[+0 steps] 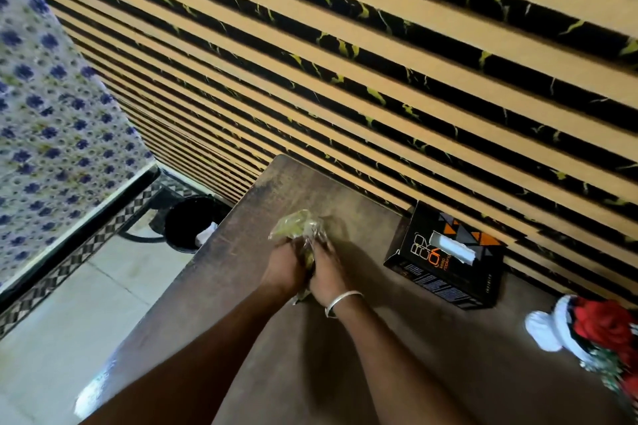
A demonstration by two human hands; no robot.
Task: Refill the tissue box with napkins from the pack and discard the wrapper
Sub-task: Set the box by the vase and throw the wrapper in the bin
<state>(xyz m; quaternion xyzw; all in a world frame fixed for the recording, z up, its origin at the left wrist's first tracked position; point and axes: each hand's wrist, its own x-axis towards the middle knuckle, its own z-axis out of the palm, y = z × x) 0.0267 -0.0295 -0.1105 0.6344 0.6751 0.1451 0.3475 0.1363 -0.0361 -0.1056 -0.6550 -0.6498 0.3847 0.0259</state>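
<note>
A crumpled clear wrapper with a yellow-green tint [298,226] is squeezed between my left hand [281,267] and my right hand [324,269] above the middle of the brown table [241,304]. Both hands are closed around it, pressed together. The black tissue box with orange lettering [445,257] stands to the right against the wall, a white napkin [455,248] showing in its top slot. A silver bangle is on my right wrist.
A black waste bin [190,222] with something white inside stands on the floor just past the table's left edge. A white vase with red flowers [587,331] sits at the table's right. The striped wall runs behind the table.
</note>
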